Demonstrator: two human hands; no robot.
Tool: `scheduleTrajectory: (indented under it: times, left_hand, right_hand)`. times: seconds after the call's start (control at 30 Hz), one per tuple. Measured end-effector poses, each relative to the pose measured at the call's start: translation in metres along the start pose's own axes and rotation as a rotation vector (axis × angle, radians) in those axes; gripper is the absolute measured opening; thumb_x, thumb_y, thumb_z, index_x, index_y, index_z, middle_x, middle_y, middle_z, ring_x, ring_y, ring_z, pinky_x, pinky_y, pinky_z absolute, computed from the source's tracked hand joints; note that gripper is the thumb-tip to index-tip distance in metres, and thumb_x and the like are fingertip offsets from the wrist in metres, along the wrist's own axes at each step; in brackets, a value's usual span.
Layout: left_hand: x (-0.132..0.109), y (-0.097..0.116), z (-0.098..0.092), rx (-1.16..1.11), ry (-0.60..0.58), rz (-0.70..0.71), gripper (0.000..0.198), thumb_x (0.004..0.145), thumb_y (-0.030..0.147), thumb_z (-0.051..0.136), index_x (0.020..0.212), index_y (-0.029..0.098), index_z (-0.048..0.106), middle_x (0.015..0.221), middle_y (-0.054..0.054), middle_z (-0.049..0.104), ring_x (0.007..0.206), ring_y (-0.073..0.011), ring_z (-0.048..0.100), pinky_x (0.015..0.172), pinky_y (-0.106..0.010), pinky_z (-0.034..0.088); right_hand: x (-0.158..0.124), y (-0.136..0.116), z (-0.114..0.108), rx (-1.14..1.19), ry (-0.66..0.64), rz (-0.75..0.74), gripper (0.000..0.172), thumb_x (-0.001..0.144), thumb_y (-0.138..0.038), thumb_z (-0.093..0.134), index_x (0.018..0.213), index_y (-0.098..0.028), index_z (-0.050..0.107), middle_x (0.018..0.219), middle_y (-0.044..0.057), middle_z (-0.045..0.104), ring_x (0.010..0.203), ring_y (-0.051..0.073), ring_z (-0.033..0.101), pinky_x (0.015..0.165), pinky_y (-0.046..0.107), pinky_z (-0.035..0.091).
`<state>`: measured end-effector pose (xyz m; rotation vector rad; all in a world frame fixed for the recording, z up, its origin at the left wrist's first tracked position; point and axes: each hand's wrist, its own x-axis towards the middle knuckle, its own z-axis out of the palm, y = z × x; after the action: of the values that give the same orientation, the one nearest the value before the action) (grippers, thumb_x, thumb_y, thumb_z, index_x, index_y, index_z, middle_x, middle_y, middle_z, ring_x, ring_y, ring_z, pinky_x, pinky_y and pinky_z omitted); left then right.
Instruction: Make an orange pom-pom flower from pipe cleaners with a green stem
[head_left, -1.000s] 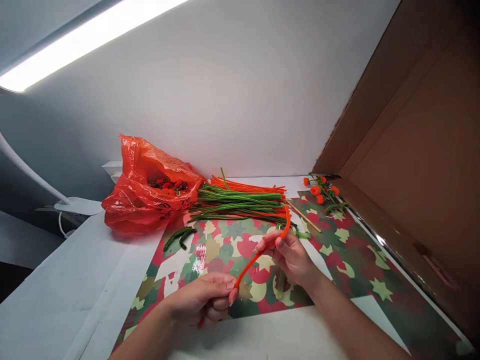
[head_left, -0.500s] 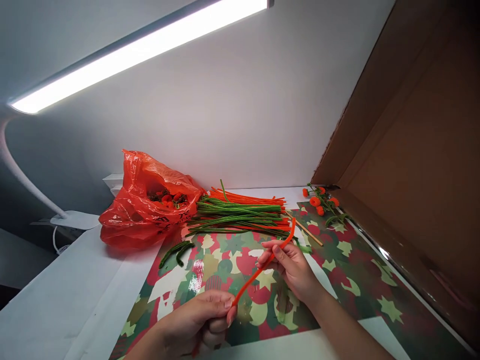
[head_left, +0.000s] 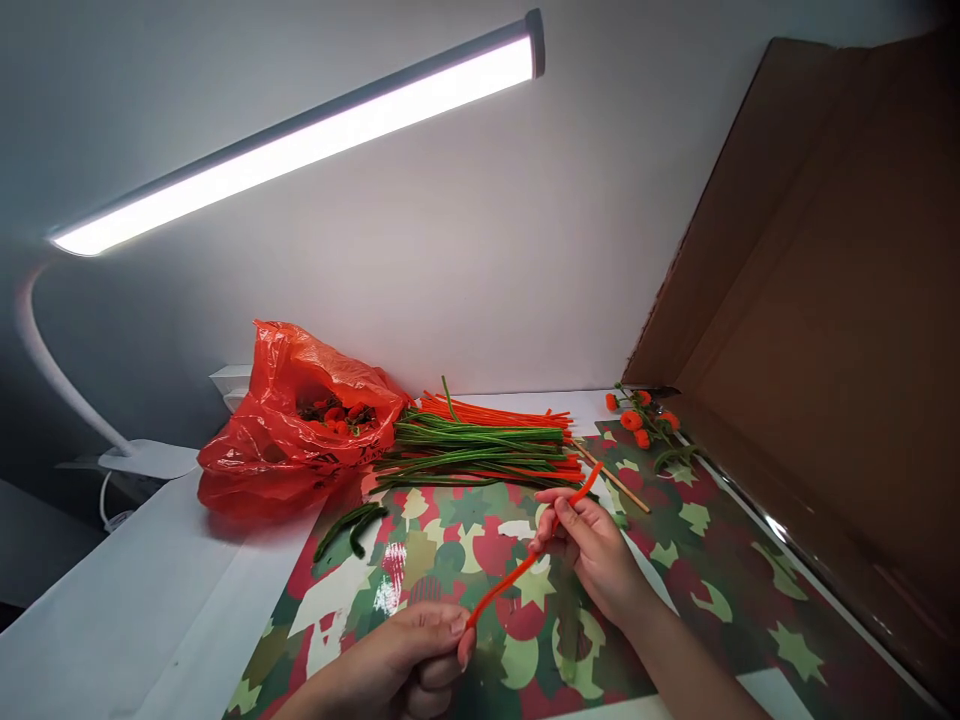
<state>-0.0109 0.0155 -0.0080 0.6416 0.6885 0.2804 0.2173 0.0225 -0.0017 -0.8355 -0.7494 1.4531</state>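
An orange pipe cleaner (head_left: 504, 584) stretches between my two hands above the patterned mat (head_left: 450, 515). My left hand (head_left: 427, 650) pinches its lower part between thumb and curled fingers. Near the upper end, my right hand (head_left: 581, 540) grips it with thumb and index finger, and the tip sticks out past the fingers. Behind my hands lies a pile of green pipe cleaners (head_left: 480, 434) with orange pipe cleaners (head_left: 502, 412) among and behind them. Two bent green pieces (head_left: 349, 528) rest on the mat at the left.
A red plastic bag (head_left: 300, 450) holding orange flowers stands at the back left. Behind it is a lamp (head_left: 150, 458). Orange flowers with green stems (head_left: 637, 425) and a thin wooden stick (head_left: 626, 490) lie at the right, beside a cardboard box (head_left: 817, 230).
The whole view has tilted up slightly, so the scene sits lower. My right hand has shifted slightly along the orange pipe cleaner towards its upper end, leaving a shorter tip.
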Motion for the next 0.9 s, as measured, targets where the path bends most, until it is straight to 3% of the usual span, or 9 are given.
scheduleTrajectory:
  times: [0.23,0.37,0.47,0.67,0.9]
  left_hand:
    - [0.0013,-0.0031,-0.002,0.013,0.009,0.023,0.034,0.063,0.048,0.079,0.058,0.02,0.06,0.041,0.01,0.019,0.034,-0.0043,0.004,0.035,-0.022,0.002]
    - [0.002,-0.004,-0.0022,-0.003,0.006,0.037,0.033,0.064,0.048,0.079,0.059,0.02,0.061,0.041,0.01,0.02,0.033,-0.0047,0.005,0.034,-0.022,0.001]
    - [0.0016,-0.0041,-0.0006,-0.009,0.011,0.06,0.033,0.065,0.046,0.077,0.059,0.019,0.06,0.041,0.011,0.017,0.034,-0.0043,0.003,0.034,-0.021,0.001]
    - [-0.0004,-0.0008,0.0005,-0.003,0.018,0.069,0.032,0.067,0.044,0.076,0.062,0.017,0.059,0.043,0.012,0.018,0.036,-0.0043,0.004,0.036,-0.02,-0.002]
    - [-0.0002,-0.001,0.0011,-0.013,0.01,0.06,0.034,0.066,0.044,0.077,0.059,0.018,0.057,0.042,0.011,0.019,0.036,-0.0046,0.004,0.033,-0.022,0.001]
  right_hand:
    - [0.002,-0.0028,0.0002,0.11,0.008,-0.036,0.031,0.077,-0.05,0.071,0.081,-0.02,0.068,0.052,-0.008,0.033,0.046,0.007,0.037,0.059,0.029,0.049]
    - [0.0051,-0.0028,-0.0027,0.177,0.042,-0.047,0.029,0.075,-0.048,0.074,0.079,-0.02,0.068,0.056,-0.008,0.028,0.047,0.005,0.031,0.056,0.024,0.046]
    - [0.0048,0.0,-0.0028,0.22,0.017,-0.026,0.029,0.076,-0.048,0.074,0.08,-0.02,0.068,0.056,-0.008,0.033,0.049,0.005,0.036,0.06,0.024,0.046]
    - [-0.0006,0.0039,0.001,0.107,-0.063,0.033,0.028,0.075,-0.044,0.076,0.086,-0.02,0.069,0.074,0.0,0.064,0.074,0.013,0.062,0.079,0.03,0.049]
    - [0.0008,0.0024,-0.0008,0.002,0.025,0.069,0.037,0.07,-0.051,0.078,0.084,-0.019,0.066,0.078,0.002,0.07,0.078,0.016,0.069,0.074,0.029,0.052]
